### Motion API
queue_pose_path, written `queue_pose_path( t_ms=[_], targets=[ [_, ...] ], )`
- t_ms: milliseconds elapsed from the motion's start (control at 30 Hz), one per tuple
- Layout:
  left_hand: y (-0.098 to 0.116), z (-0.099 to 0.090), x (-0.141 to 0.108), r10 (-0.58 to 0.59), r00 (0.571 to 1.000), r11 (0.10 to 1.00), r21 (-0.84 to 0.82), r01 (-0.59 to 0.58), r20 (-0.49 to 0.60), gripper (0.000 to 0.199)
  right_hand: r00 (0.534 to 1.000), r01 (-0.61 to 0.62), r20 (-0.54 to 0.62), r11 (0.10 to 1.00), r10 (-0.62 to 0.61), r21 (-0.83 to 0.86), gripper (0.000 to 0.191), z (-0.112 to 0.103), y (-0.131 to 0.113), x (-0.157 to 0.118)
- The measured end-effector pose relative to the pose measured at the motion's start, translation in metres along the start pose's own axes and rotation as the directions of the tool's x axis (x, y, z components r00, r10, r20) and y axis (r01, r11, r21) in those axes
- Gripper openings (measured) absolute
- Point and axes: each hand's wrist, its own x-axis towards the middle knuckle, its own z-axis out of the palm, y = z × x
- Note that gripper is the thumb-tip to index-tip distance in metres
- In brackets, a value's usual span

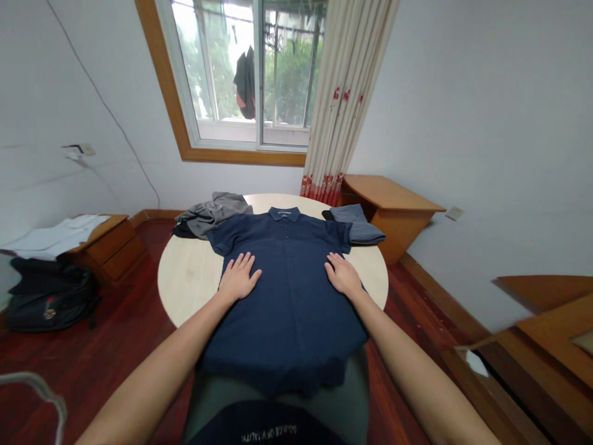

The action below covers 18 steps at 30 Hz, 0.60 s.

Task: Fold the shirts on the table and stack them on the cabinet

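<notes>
A navy short-sleeved shirt (282,290) lies spread front up on a round pale table (185,281), its collar toward the window and its lower hem hanging over the near edge. My left hand (238,277) rests flat on the shirt's left side, fingers apart. On the right side of the shirt, my right hand (341,272) lies flat too, with its fingers stretched out. Neither hand grips the cloth. Beyond my left hand is a crumpled grey garment (215,213) with a black one under it. Folded blue-grey clothing (356,224) sits by the right sleeve.
A wooden desk (389,194) stands behind the table at the right, next to a patterned curtain (345,93). At the left are a drawer cabinet (118,247) and a black bag (50,293) on the floor. Wooden furniture (546,346) is at the lower right.
</notes>
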Motion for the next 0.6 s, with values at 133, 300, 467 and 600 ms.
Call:
queue_pose_path(
  t_ms=[133,300,467,600],
  targets=[
    [0.018,-0.005,-0.012,-0.048,0.998,0.998,0.038,0.049,-0.034,0.063,0.998,0.008,-0.057,0.999,-0.011,-0.049,0.049,-0.003,-0.014,-0.004],
    [0.077,0.003,-0.014,0.17,0.985,0.984,-0.053,-0.172,-0.039,0.06,0.986,0.166,0.02,0.984,-0.168,0.064,0.049,0.001,-0.075,-0.001],
    [0.052,0.007,-0.006,0.16,0.986,0.985,-0.07,-0.157,0.049,0.065,0.98,0.114,0.157,0.991,-0.123,0.066,0.057,-0.003,-0.063,0.006],
    [-0.009,-0.008,0.013,-0.024,0.995,0.999,0.039,0.028,-0.093,0.065,0.992,0.032,0.124,0.999,-0.036,0.035,0.052,-0.029,-0.011,0.038]
  ],
)
